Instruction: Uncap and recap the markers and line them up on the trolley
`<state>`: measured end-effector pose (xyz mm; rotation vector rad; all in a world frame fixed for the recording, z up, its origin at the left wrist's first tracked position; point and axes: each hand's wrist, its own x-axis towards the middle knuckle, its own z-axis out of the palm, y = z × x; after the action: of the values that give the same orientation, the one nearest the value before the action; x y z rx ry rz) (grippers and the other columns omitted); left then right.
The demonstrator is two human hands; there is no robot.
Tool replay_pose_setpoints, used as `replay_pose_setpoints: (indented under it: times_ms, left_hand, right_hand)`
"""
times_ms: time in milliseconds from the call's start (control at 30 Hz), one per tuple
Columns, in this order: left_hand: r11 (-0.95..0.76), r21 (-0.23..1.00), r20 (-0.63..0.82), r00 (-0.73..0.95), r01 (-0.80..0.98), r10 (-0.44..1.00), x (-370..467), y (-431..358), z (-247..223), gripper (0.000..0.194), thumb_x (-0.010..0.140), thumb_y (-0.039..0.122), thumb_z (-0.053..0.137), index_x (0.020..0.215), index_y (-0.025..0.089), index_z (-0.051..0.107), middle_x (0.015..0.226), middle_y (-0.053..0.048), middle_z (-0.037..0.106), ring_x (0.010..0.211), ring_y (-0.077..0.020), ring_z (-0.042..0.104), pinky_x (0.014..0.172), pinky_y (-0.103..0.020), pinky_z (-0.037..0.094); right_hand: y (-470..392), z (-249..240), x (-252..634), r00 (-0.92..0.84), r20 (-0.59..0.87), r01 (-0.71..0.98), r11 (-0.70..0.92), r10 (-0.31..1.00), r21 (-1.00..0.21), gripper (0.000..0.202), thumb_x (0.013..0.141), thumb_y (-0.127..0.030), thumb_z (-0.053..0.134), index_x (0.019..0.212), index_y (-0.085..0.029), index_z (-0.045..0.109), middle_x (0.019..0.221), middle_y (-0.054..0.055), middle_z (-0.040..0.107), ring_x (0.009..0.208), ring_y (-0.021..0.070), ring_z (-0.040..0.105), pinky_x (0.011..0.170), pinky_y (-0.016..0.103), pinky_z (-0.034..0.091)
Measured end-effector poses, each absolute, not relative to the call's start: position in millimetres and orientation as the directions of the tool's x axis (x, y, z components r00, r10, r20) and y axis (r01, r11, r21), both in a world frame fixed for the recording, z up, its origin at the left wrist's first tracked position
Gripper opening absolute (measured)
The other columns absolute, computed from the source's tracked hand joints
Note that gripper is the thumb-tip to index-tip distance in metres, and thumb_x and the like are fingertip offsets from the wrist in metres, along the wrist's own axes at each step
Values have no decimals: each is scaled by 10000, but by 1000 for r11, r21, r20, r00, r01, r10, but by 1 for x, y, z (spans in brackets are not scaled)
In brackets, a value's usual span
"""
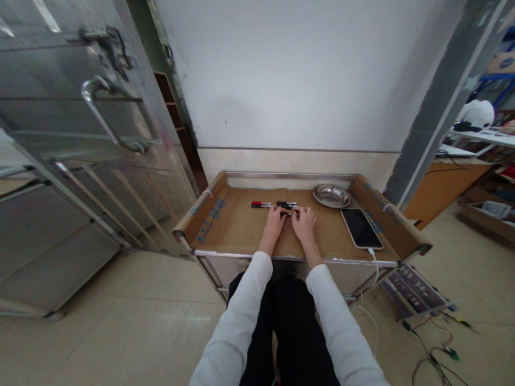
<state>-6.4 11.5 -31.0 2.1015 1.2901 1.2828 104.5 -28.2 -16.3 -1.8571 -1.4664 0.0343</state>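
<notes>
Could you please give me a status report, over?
Left hand and right hand at dark pen. Other pens just beyond. Dish, phone to the right, clear of both.

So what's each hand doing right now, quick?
Left hand: grip closed on a small dark marker.
Right hand: grip closed too, seemingly on the same one.

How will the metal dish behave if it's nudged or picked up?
The metal dish is probably stiff and, being shallow, fairly light for its size. Its shiny surface suggests a slippery grip. Sitting low and wide on the cardboard, it would likely slide rather than tip.
</notes>
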Motion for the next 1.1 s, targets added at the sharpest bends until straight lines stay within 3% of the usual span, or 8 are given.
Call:
replay_pose_setpoints:
  times_ms: [500, 700, 1100]
  left_hand:
    - [-524, 696, 536, 130, 490, 834, -6, 13, -29, 207, 803, 24, 484, 939, 152, 573, 1017, -82, 483, 914, -170, 547, 906, -362, 472]
    - [-572, 616, 536, 243, 542, 808, -6, 9, -26, 115, 804, 77, 537, 850, 173, 582, 933, -44, 487, 912, -171, 542, 910, -360, 455]
    - [-459, 458, 449, 248, 761, 858, -5, 3, -22, 160, 838, 131, 523, 979, 166, 591, 1034, -85, 529, 1029, -206, 509, 948, -361, 395]
  right_hand:
    - [-32, -15, 105, 290, 390, 841, -39, 874, -539, 237, 808, -194, 510, 1017, -209, 621, 1099, 101, 506, 1053, 242, 453, 880, 358, 329]
    - [-33, -14, 105, 329, 351, 833, -94, 877, -545, 200, 836, -191, 469, 955, -201, 630, 1084, 106, 529, 1045, 242, 460, 861, 354, 318]
    - [-34, -11, 104, 301, 284, 864, -134, 910, -484, 240, 858, -192, 466, 1005, -243, 649, 1070, 77, 579, 1034, 235, 451, 848, 345, 270]
